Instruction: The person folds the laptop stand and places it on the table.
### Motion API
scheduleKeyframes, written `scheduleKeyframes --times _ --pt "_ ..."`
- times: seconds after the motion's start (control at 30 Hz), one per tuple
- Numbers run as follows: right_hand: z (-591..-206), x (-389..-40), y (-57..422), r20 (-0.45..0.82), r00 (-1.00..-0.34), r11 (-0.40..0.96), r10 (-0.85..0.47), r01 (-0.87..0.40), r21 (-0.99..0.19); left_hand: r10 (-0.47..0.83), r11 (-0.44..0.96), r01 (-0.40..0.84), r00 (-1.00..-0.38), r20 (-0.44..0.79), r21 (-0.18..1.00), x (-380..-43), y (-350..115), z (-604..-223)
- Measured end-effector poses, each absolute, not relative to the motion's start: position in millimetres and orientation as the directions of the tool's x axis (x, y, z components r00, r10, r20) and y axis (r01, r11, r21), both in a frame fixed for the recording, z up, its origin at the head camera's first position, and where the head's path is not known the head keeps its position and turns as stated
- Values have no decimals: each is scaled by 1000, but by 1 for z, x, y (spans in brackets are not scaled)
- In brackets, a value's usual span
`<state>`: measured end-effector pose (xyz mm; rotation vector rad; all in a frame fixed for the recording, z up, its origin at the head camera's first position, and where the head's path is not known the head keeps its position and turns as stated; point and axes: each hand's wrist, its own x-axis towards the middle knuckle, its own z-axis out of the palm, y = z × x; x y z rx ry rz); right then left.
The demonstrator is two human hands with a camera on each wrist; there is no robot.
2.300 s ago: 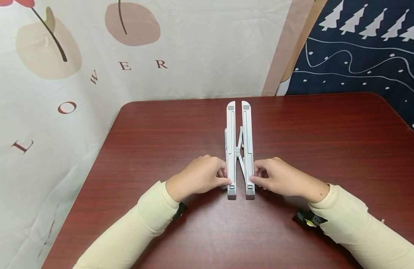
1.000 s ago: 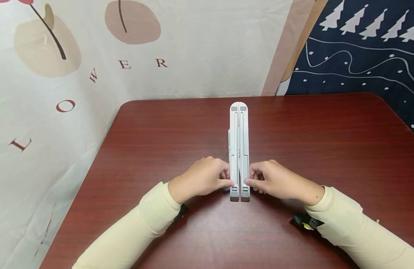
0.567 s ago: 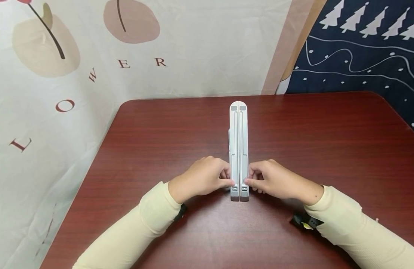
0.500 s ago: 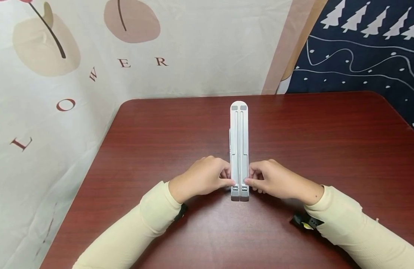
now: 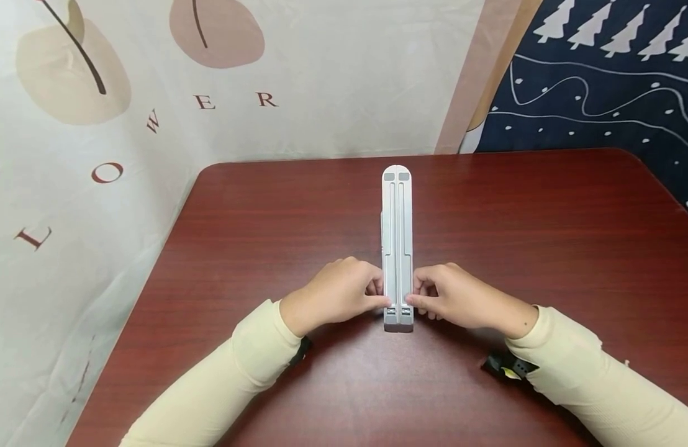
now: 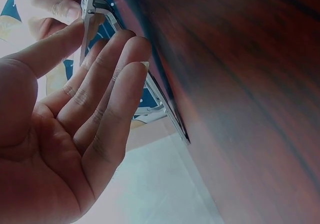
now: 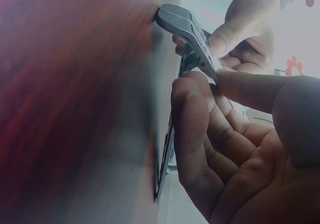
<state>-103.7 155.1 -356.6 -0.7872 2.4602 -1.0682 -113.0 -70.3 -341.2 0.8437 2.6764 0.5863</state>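
Observation:
A silver folding laptop stand (image 5: 397, 242) lies on the table, its two long arms side by side with a thin seam between them. Grey pads mark its far and near ends. On its left edge, near the front, my left hand (image 5: 339, 290) pinches one arm, thumb on top and fingers beneath. My right hand (image 5: 461, 297) pinches the other arm the same way from the right. In the right wrist view the stand's grey near end (image 7: 175, 18) slopes above its lower bars, which lie along the table.
The reddish-brown wooden table (image 5: 266, 211) stretches out on all sides of the stand. Behind it hangs a pale printed cloth (image 5: 344, 81) with letters, and at the back right a dark blue cloth (image 5: 595, 99) with white trees. Black straps show under both sleeves.
The stand's two arms, apart with crossed links showing between them 2.3 seconds ago, have come together. Both hands moved slightly inward with them and have stayed nearly still since.

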Motion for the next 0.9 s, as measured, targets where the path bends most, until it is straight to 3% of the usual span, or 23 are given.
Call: scheduleKeyframes --times 0.43,0.9 --pt "-357 -105 154 -104 -790 586 -604 -352 -730 546 788 484 -835 -69 381 -110 -67 -340" --pt "-358 -100 151 -99 -788 578 -607 -352 -736 490 830 431 -867 -95 354 -109 -66 -339"
